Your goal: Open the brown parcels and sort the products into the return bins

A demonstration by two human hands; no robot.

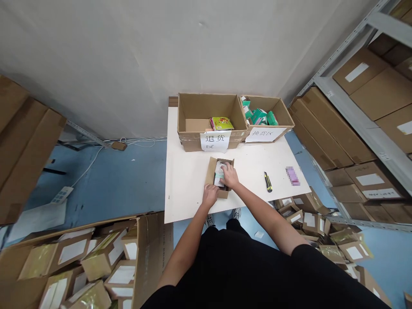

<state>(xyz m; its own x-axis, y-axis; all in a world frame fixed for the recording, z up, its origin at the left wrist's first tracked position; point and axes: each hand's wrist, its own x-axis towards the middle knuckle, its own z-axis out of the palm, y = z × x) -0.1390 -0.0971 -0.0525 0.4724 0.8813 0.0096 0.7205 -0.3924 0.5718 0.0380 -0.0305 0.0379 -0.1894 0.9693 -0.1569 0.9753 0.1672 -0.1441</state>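
A small open cardboard box (210,171) lies on the white table (186,180) in front of me. My left hand (210,195) grips its near left corner, fingers curled on the cardboard. My right hand (229,175) reaches into the box, fingers bent over a pale packet (219,168) with a green band inside it. Whether the fingers have closed round the packet is hidden.
Two larger open boxes with paper labels stand at the table's far edge: the left box (193,109) holds a yellow-green pack (222,123), the right box (285,112) green cartons. A yellow-black utility knife (268,181) lies to the right. Parcel piles sit on the floor; shelves of boxes stand right.
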